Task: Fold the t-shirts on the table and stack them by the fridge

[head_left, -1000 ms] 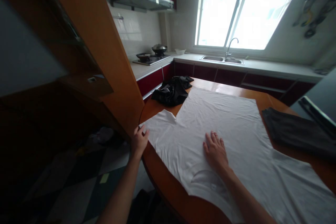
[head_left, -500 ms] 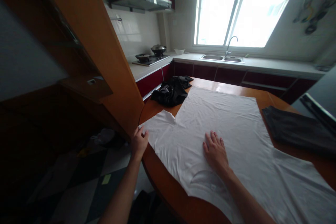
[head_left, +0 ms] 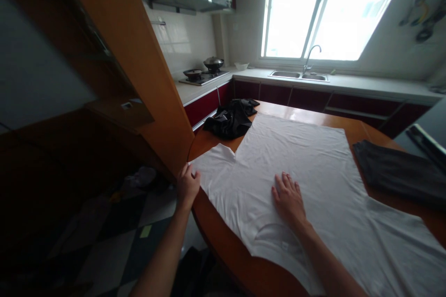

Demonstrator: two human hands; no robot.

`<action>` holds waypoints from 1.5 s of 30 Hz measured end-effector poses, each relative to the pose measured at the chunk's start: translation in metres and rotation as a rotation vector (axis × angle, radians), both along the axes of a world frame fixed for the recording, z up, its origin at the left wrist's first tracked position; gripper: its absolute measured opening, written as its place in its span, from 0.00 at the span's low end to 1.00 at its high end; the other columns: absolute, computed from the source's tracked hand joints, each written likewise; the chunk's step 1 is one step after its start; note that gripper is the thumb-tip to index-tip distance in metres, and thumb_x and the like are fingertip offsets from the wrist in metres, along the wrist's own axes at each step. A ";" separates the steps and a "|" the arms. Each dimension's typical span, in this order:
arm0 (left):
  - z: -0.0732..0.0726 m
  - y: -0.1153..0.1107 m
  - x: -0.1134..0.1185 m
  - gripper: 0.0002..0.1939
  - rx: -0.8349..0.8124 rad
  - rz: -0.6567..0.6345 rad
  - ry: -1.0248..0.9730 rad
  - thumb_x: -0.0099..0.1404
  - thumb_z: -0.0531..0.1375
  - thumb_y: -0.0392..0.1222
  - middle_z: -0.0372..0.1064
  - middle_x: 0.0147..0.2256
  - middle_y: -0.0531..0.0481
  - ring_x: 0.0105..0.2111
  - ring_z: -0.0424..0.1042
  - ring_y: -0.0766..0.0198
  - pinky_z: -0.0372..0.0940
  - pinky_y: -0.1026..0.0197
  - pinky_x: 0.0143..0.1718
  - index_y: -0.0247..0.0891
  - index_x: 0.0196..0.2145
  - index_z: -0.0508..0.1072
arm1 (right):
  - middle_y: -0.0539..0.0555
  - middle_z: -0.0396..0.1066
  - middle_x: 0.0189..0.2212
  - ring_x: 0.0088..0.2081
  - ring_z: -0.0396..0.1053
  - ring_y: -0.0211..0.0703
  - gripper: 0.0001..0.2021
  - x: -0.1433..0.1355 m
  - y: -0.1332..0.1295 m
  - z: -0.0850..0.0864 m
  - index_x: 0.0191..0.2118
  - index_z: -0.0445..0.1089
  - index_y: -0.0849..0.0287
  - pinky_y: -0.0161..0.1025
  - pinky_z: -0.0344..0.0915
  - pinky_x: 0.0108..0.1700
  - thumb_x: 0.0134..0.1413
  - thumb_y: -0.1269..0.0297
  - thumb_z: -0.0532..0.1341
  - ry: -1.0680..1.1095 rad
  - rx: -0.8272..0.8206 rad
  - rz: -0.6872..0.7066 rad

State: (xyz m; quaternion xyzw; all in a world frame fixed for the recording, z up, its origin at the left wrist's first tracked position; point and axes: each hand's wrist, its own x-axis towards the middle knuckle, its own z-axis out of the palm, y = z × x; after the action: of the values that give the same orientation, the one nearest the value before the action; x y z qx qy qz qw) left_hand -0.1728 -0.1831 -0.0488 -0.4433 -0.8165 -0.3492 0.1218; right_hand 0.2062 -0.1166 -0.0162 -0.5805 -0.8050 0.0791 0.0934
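A white T-shirt (head_left: pixel 299 148) lies spread over a wooden table (head_left: pixel 223 260), its neckline toward me and its hem toward the window. Some creases run through the fabric. My left hand (head_left: pixel 188 186) is at the table's left edge, its fingers curled on the end of the left-side sleeve, with the fingertips partly hidden. My right hand (head_left: pixel 288 197) rests flat on the middle of the shirt above the collar, fingers stretched out and slightly apart.
Crumpled black clothing (head_left: pixel 230 120) lies at the table's far left, and folded dark grey clothing (head_left: pixel 397 169) on the right. An orange wooden panel (head_left: pixel 153 69) rises at left. Behind are a stove (head_left: pixel 204 78) with pans and a counter with a sink (head_left: pixel 299 75).
The view has shifted slightly, so everything sits a little further right and higher. Both hands keep their places on the shirt.
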 end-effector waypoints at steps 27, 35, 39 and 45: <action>0.085 0.020 0.171 0.33 0.011 -1.071 0.027 0.68 0.49 0.23 0.65 0.63 0.46 0.61 0.66 0.59 0.66 0.50 0.62 0.45 0.66 0.64 | 0.60 0.48 0.72 0.73 0.43 0.50 0.27 0.000 0.001 -0.002 0.70 0.58 0.59 0.50 0.37 0.71 0.69 0.59 0.48 0.015 0.013 -0.001; 0.057 0.016 0.182 0.30 -0.074 -1.103 -0.079 0.67 0.51 0.22 0.68 0.60 0.47 0.61 0.67 0.60 0.65 0.52 0.63 0.44 0.62 0.69 | 0.59 0.49 0.72 0.73 0.42 0.49 0.27 0.001 0.003 -0.003 0.70 0.58 0.59 0.50 0.37 0.71 0.69 0.58 0.48 0.012 0.006 0.006; 0.063 0.010 0.185 0.29 -0.108 -1.129 -0.104 0.69 0.53 0.26 0.65 0.62 0.47 0.63 0.64 0.60 0.64 0.53 0.64 0.45 0.64 0.67 | 0.60 0.49 0.72 0.73 0.43 0.50 0.27 0.001 0.002 -0.002 0.69 0.58 0.59 0.50 0.37 0.71 0.69 0.58 0.48 0.019 0.012 0.007; 0.069 0.000 0.174 0.23 -0.045 -1.045 -0.181 0.72 0.53 0.30 0.71 0.57 0.46 0.58 0.69 0.61 0.66 0.54 0.61 0.45 0.60 0.71 | 0.60 0.49 0.72 0.73 0.43 0.49 0.27 0.002 0.001 -0.002 0.69 0.58 0.60 0.50 0.36 0.71 0.70 0.59 0.48 0.015 0.019 0.006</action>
State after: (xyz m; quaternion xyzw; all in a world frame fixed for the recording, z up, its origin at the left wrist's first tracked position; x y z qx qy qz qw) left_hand 0.0009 -0.1832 0.0201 -0.7619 -0.5012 -0.3824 -0.1488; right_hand 0.2079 -0.1156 -0.0182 -0.5764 -0.8068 0.0761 0.1050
